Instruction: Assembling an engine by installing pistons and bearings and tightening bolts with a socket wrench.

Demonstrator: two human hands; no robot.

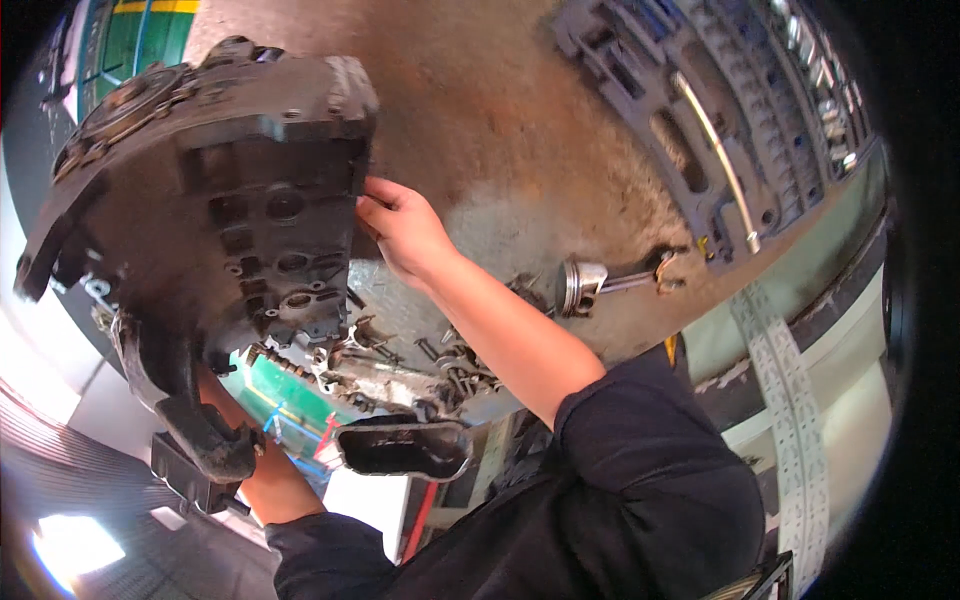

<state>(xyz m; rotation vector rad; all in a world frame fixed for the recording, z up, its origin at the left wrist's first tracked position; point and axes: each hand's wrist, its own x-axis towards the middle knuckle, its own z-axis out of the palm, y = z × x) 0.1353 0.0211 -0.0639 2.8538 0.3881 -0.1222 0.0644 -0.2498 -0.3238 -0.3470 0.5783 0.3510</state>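
Observation:
A large dark engine block (290,150) fills the left side, its bores and ribbed underside turned towards me. My right hand (402,228) is at the block's right edge, thumb and fingers pinched together. Whatever lies between those fingertips is too small or hidden to make out. My left forearm (275,485) passes behind a curved dark bracket-like part (200,430) at the lower left, and that hand is hidden from sight. Right of my right forearm lies a piston (585,287) with its connecting rod (628,281).
Loose bolts and small metal parts (455,365) lie scattered below the block. An open dark metal housing (405,450) is near my body. At the upper right, a blue-grey tool tray (690,130) holds a long silver bar (720,160), with sockets (825,90) along the far side.

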